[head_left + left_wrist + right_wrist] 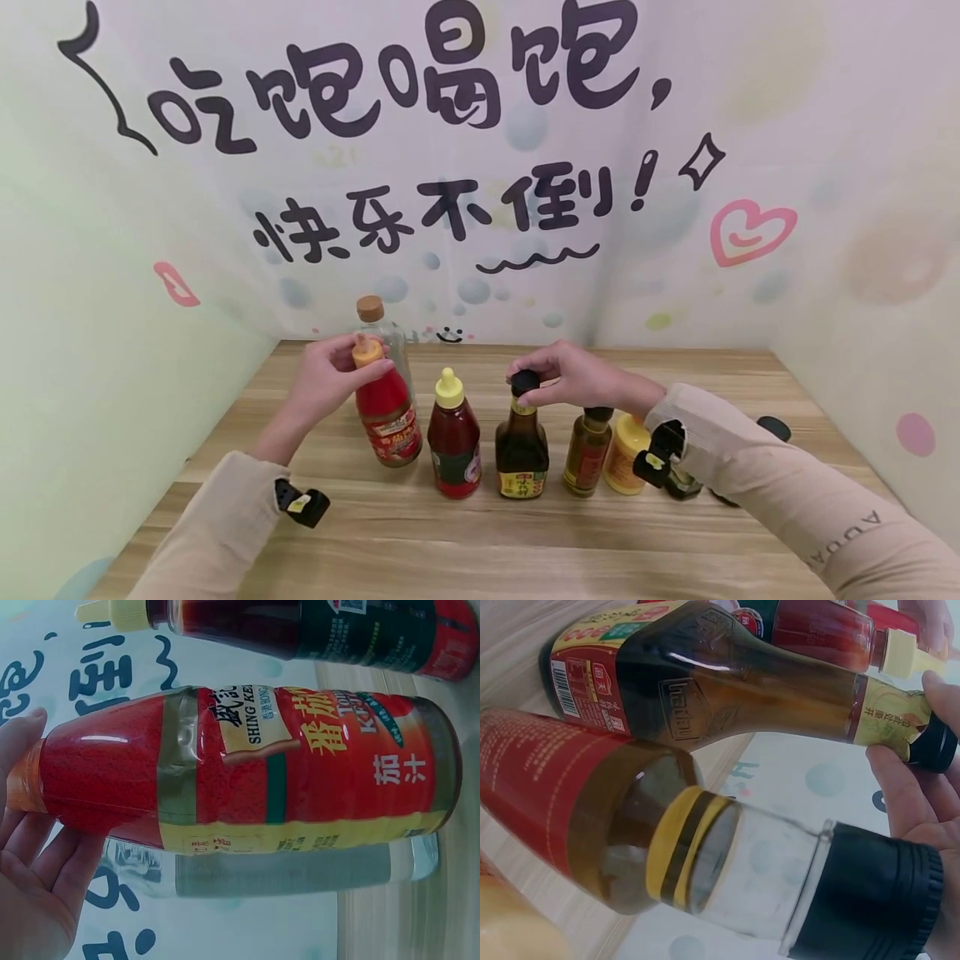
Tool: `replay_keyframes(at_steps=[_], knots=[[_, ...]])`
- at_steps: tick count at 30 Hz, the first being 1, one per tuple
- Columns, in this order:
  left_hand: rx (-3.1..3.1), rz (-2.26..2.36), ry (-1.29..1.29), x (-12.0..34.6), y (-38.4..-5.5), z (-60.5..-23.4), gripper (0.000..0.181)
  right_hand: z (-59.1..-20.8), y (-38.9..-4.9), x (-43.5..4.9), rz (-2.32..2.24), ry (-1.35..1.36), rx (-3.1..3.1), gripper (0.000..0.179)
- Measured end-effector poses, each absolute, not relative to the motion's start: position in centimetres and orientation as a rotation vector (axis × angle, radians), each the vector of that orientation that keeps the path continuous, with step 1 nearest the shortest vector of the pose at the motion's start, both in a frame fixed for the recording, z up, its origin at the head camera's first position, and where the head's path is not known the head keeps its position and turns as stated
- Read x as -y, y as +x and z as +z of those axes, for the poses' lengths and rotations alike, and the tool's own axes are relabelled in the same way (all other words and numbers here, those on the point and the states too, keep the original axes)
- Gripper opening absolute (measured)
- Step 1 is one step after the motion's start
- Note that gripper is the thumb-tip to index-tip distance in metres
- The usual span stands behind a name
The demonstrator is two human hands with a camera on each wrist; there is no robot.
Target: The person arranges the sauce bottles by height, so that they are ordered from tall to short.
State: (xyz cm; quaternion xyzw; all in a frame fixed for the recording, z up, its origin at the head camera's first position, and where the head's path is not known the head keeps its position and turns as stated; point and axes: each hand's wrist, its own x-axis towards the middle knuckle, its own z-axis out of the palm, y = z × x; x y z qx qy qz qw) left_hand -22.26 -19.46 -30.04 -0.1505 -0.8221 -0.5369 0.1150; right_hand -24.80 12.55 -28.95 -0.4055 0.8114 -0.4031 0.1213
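My left hand (326, 379) grips a red tomato ketchup bottle (390, 429) by its orange-capped neck. The bottle leans a little in the head view; its printed label (360, 742) fills the left wrist view. With fingers and thumb, my right hand (576, 377) pinches the black cap of a dark brown sauce bottle (522, 450), which has a yellow label and stands upright. Between these two stands a dark red sauce bottle (454, 454) with a yellow nozzle cap. A clear glass bottle (285, 870) with a brown cap is partly hidden behind the ketchup.
Just right of the dark sauce bottle is a smaller black-capped bottle (587, 454) with a red label. Beside it a yellow jar (627, 458) stands partly under my right forearm. A glass jar (682, 485) and a black lid (774, 427) show around the sleeve. A printed cloth backs the wooden table (480, 550).
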Motion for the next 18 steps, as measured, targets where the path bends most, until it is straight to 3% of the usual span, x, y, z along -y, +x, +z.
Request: replay_keyframes(at_steps=[18], knots=[[2.504,-1.523,-0.448,15.8,-25.2,-29.8,0.040,-28.8,-24.7,-12.6,-1.181,-1.181,-2.364,0.029]])
